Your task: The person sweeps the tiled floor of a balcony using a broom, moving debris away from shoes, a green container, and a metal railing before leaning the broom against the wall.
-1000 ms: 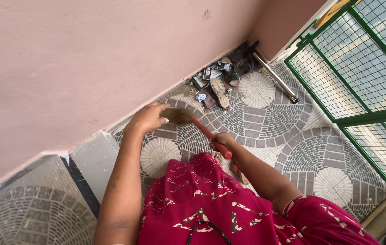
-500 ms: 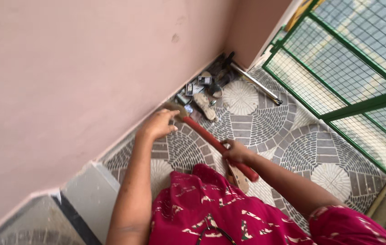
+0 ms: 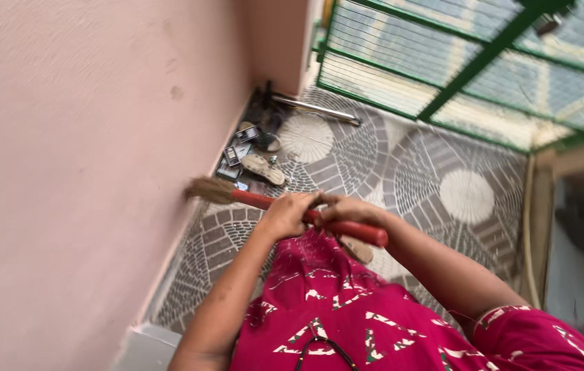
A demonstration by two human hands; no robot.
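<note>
Fingers of both hands are wrapping the red handle of a short broom [image 3: 292, 206]: left hand [image 3: 285, 214] is gripping nearer the bristles, right hand [image 3: 350, 209] is closing just behind it, toward the handle's free end, the two almost touching. Bristle tuft [image 3: 208, 189] is sticking out beyond the left fingers, pointing at the pink wall [image 3: 79, 158] and hanging above the patterned floor tiles [image 3: 408, 172]. Judging the sweep: it is going best with both hands staying firm, the bristles dropping to the floor at the wall's foot and working short strokes along it. Beyond the bristles, in the corner, small flat rectangular packets [image 3: 237, 152] in grey, black and white are lying beside a tan sandal [image 3: 262, 169]; their labels are too blurred to tell. A metal bar [image 3: 316, 110] is lying farther off by the green mesh grille [image 3: 443, 55].
</note>
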